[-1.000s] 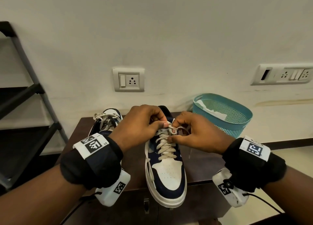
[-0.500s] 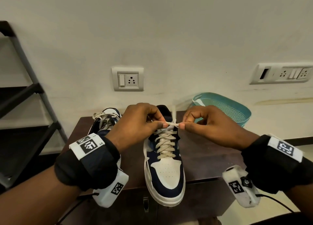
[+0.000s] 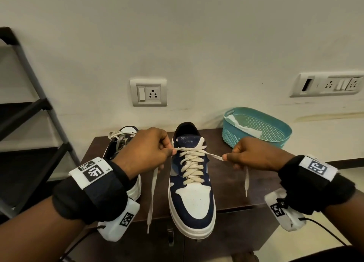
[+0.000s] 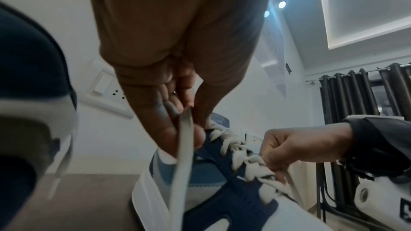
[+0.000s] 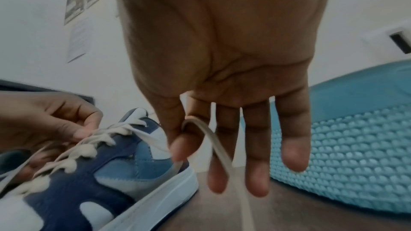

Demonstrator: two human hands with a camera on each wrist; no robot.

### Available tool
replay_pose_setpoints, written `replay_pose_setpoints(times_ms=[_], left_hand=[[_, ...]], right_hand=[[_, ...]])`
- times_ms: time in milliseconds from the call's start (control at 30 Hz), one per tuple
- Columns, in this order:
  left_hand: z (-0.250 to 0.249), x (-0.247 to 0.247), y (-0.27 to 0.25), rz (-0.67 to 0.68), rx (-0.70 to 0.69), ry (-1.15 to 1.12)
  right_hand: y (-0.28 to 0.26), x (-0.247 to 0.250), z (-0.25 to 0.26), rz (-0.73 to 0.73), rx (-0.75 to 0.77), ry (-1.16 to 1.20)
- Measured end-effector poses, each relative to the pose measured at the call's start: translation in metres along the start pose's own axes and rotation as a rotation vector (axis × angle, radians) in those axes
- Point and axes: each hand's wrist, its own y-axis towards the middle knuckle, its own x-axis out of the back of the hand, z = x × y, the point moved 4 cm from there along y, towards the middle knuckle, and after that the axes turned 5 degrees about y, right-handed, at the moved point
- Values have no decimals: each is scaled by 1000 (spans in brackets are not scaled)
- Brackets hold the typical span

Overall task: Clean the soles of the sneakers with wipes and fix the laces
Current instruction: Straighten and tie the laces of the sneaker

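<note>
Both hands pull the lace ends of a navy-white sneaker on a dark table.
Second sneaker [image 3: 126, 137] far left, behind left wrist; left hand [image 3: 145, 151] pinches one cream lace end [image 3: 152, 192]; centre sneaker [image 3: 192, 185] upright, toe toward camera, tongue reads "SUPER"; right hand [image 3: 254, 155] pinches the other end [image 3: 246, 181]; teal basket [image 3: 275, 131] with white wipes at right; table [image 3: 234, 185].
</note>
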Motion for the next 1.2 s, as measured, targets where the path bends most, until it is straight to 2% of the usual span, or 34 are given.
replay_pose_setpoints(times_ms=[67, 100, 233, 300, 467, 700, 900, 1033, 1133, 1200], left_hand=[[-2, -6, 0, 43, -1, -23], [-2, -7, 1, 64, 4, -48], [-6, -10, 3, 87, 50, -246], [-8, -11, 3, 74, 65, -309], [-9, -10, 4, 41, 18, -266], [-10, -5, 5, 12, -33, -187], [-4, 0, 5, 16, -35, -147], [2, 3, 1, 89, -45, -82], [-1, 8, -3, 178, -119, -209], [-5, 12, -5, 165, -188, -297]], right_hand=[[1, -1, 5, -72, 47, -107], [0, -1, 10, -102, 93, -80], [-4, -1, 37, -137, 260, 257], [-6, -6, 44, -119, 289, 329], [-2, -19, 44, -152, 287, 328], [-6, -11, 45, -170, 347, 301], [-7, -16, 44, -82, 323, 216], [-7, -16, 40, -1, 257, 218], [-7, -17, 38, 59, 257, 244], [-6, -19, 36, 88, 262, 266]])
